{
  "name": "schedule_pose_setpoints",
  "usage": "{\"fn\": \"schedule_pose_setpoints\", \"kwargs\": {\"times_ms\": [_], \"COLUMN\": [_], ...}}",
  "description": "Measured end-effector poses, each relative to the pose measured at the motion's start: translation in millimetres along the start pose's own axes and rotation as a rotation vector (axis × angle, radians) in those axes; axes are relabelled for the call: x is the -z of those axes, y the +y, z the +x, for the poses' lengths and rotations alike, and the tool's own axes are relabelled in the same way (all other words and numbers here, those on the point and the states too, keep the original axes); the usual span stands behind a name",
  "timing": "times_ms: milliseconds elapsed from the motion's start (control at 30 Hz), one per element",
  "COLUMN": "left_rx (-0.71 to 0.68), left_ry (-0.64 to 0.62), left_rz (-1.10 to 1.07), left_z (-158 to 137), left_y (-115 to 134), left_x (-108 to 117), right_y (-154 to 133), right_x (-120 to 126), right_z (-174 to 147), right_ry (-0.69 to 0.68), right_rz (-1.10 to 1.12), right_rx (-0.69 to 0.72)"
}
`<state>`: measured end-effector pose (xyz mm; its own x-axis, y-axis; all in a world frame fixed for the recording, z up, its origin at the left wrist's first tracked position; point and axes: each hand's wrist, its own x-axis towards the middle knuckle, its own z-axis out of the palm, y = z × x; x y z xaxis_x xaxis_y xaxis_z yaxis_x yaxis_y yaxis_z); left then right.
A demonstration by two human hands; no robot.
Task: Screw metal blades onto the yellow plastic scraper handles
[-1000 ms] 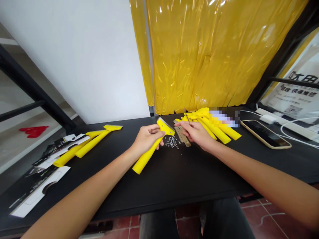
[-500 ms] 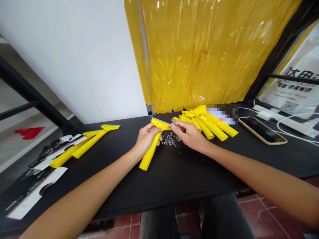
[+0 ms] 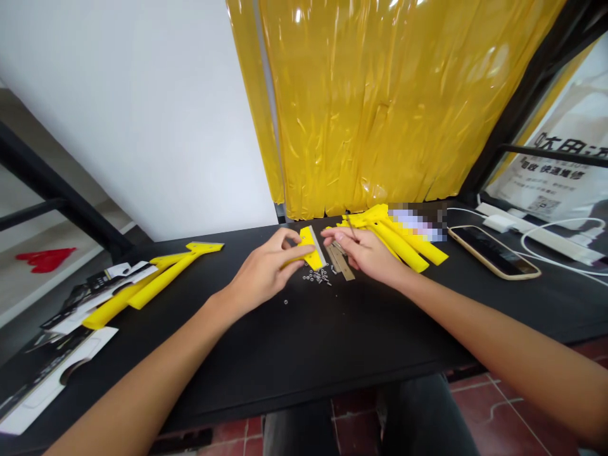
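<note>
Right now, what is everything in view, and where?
Held scraper: one, yellow, left hand
Thin rod: one, dark, right hand
Scraper pair: two, yellow, left
Scraper pile: several, yellow, right rear
Nuts and screws: many, silvery, centre
Flat strips: few, brownish, beside screws
Card sleeves: several, black and white, left
Phone: one, black, right
Power strip: one, white, beyond phone
Cables: several, white, right
Printed bag: one, white, far right
Plastic sheeting: count unclear, yellow, rear
Panel: one, white, left rear
Red item: one, red, on shelf
Table: one, black, centre
Frame posts: two, black, both sides
Floor tiles: several, red, below
Legs: two, dark trousers, below table
Arms: two, bare, foreground
Hands: two, bare, centre
</note>
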<state>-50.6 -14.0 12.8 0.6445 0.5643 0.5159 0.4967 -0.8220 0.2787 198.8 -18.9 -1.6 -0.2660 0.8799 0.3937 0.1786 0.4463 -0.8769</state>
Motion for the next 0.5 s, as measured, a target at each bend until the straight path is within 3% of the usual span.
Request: {"fn": "schedule_pose_setpoints", "kwargs": {"times_ms": [67, 133, 267, 500], "left_rx": [-0.078, -0.125, -0.129, -0.137], "left_ry": [-0.085, -0.131, -0.125, -0.145], "left_rz": [0.148, 0.229, 0.238, 0.202], "left_z": [-4, -6, -7, -6], "left_y": [-1, -2, -1, -1], "left_x": [-3, -7, -11, -12], "right_y": [1, 1, 3, 6], "right_x": [1, 2, 4, -1], "right_z": [-1, -2, -5, -8], "right_ry": [-0.023, -0.086, -0.238, -0.275], "right_rz": [-0.222, -0.377, -0.562, -0.654], "right_rx": [0.15, 0.206, 0.163, 0.146]}}
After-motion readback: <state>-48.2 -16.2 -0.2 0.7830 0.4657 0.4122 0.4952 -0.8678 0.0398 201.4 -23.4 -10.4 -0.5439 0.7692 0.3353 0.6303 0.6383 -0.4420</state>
